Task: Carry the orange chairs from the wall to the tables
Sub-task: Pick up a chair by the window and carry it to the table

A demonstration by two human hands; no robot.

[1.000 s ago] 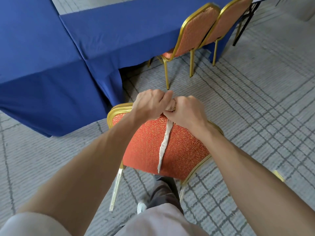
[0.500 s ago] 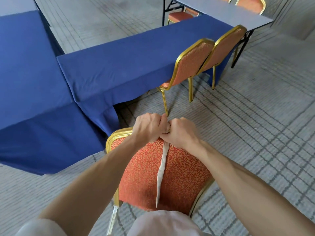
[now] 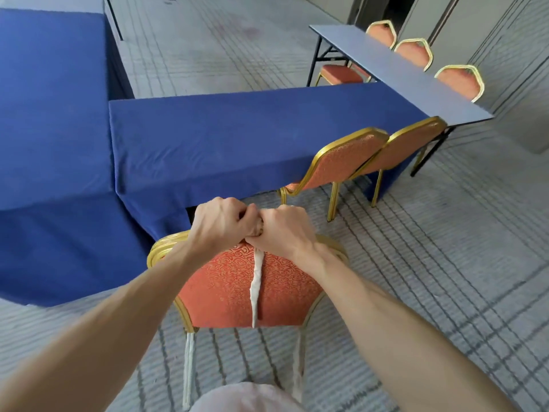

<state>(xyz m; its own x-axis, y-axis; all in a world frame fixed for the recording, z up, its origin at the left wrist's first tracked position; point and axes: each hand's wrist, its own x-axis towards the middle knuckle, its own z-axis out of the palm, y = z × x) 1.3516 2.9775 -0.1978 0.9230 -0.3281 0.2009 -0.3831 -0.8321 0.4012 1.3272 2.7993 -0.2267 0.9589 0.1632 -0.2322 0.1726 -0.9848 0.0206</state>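
Left hand (image 3: 219, 224) and right hand (image 3: 286, 230) are both clenched over the top rail of the orange swirl-patterned fabric chair with gold metal frame (image 3: 219, 292), knuckles touching and forearms extended. A white twisted fabric strip (image 3: 257, 281) hangs from between them down the backrest. This chair is just before the near corner of the long blue-draped table (image 3: 237, 138). Two matching orange chairs (image 3: 341, 162) sit against that table's near side, further right. Beyond its far end is a bare grey folding table (image 3: 395, 69) with further orange chairs (image 3: 460, 83).
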